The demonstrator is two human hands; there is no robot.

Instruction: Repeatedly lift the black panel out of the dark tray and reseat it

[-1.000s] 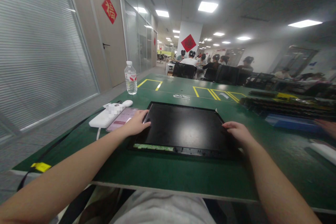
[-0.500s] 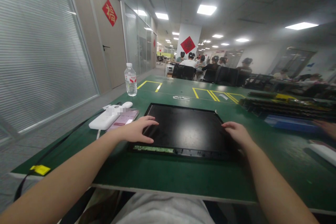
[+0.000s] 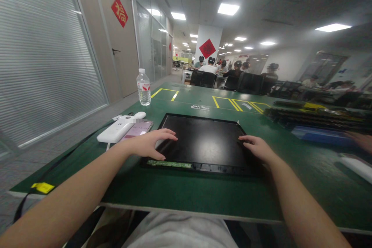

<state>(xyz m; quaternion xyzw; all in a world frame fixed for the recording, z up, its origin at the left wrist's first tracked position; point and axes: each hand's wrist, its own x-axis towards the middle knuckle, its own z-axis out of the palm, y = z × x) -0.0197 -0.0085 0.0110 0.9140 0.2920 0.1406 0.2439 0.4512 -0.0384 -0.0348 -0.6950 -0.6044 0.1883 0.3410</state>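
Flat on the green table (image 3: 174, 193) in front of me lies a black display panel (image 3: 203, 139) with a dark frame. A strip of green circuit board (image 3: 170, 164) runs along its near edge on the left. My left hand (image 3: 149, 144) is over the panel's left side, thumb and fingers spread apart. At the right side is my right hand (image 3: 258, 149), its fingertips reaching over the frame with a small gap between them. Neither hand grips the panel; whether the fingertips touch it I cannot tell.
Left of the panel are a phone (image 3: 138, 130), a white device (image 3: 114, 130) with a cable, and a water bottle (image 3: 143, 87). On the right, dark panels (image 3: 308, 118) are stacked near a blue object (image 3: 316, 133) and another person's hand (image 3: 360, 139).
My right hand's fingertips have shifted left, further over the panel. My left thumb has moved slightly left, and its fingers have opened a little wider. The panel lies in about the same place.
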